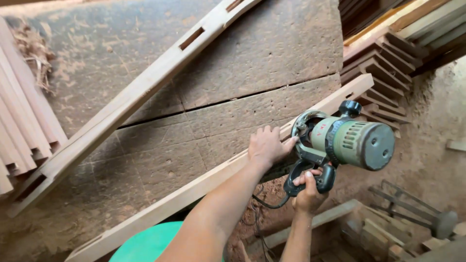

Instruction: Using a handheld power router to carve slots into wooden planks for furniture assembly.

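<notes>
A green and grey electric router rests against the edge of a long pale wooden rail that runs diagonally along the front of the workbench. My right hand grips the router's black handle from below. My left hand lies flat on the rail right beside the router's base, fingertips touching the tool. The router's black cord hangs down between my forearms.
A second rail with cut mortise slots lies diagonally across the dusty workbench. Stacked moulded wood pieces sit at the left and upper right. A green round object is below; timber offcuts lie on the sawdust floor.
</notes>
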